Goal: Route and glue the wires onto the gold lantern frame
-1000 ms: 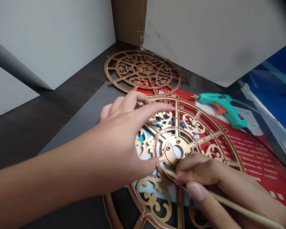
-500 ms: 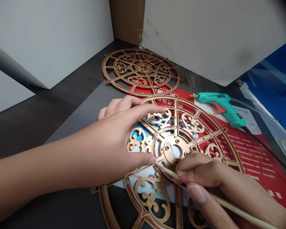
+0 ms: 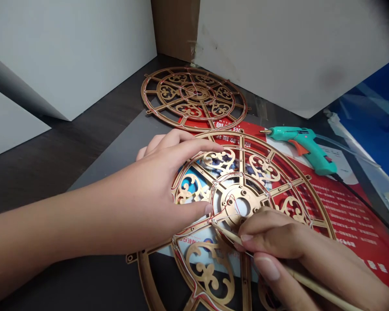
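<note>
A round gold openwork frame (image 3: 210,276) with scroll ornaments lies in front of me, red and white wires (image 3: 188,273) running along its rings and spokes. My left hand (image 3: 162,185) rests over its left side, fingers stretched out and thumb apart, near the inner ring. In my right hand (image 3: 278,246), a thin wooden stick (image 3: 314,283) is pinched between thumb and fingers. The stick's tip touches the wired inner ring, just below my left thumb. Part of the frame's lower right is hidden behind my right hand.
A second gold frame with wires (image 3: 210,121) lies farther back. To the right, a teal glue gun (image 3: 314,149) rests on a red printed sheet (image 3: 340,207), its black cord (image 3: 359,196) trailing right. White panels (image 3: 262,52) stand behind the dark table (image 3: 26,172).
My left thumb has lifted slightly away from the stick's tip and the wired ring. My right hand keeps the stick at nearly the same spot. The whole view has shifted slightly.
</note>
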Motion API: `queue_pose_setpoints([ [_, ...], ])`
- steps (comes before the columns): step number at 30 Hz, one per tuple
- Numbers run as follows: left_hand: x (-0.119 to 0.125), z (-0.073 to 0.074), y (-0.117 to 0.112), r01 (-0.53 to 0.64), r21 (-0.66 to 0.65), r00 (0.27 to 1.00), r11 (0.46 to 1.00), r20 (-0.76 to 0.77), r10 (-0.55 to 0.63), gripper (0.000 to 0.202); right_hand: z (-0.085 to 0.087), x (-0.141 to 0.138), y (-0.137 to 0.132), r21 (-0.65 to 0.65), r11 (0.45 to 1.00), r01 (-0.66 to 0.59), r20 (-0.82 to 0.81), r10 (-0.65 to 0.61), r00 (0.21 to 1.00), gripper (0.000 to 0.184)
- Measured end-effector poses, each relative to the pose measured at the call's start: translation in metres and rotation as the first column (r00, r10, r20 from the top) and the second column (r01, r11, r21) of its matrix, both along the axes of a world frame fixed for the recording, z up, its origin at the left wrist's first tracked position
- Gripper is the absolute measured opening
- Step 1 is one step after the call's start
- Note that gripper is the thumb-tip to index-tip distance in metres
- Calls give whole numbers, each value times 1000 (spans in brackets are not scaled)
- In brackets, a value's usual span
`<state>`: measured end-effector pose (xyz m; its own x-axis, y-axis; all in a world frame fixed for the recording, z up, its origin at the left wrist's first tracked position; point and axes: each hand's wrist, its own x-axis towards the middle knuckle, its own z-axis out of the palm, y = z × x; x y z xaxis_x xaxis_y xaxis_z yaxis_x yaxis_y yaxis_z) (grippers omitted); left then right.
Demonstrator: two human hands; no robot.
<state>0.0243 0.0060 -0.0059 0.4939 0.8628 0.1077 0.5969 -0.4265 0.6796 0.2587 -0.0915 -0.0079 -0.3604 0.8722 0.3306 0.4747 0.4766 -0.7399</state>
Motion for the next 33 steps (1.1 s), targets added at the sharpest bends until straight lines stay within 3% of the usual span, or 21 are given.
queue_pose_setpoints([
  [11, -5, -2, 9, -25, -109, 992, 994, 120, 38, 61, -8, -4, 2, 34, 999, 29, -80, -26, 996, 11],
  [16, -2, 1, 1, -46, -51, 998, 998, 49, 49, 55, -1, -2, 2, -10, 1000, 29, -17, -29, 999, 10],
  [19, 0, 0, -1, 16, 9, 1000, 1000, 18, -16, 57, 3, 0, 1, -45, 999, 13, 69, -10, 998, 10],
  [26, 2, -6, 1, 42, 57, 999, 997, -8, -42, 53, -4, -7, 9, 50, 999, -21, -40, 23, 999, 15],
  [29, 2, -5, 1, 39, 52, 999, 998, -11, -38, 52, -6, -5, 8, -1, 1000, -15, -76, 15, 997, 13],
  [33, 4, -3, -1, 30, 33, 999, 999, -13, -29, 50, -8, 0, 0, -95, 993, 77, -141, -90, 986, 9],
])
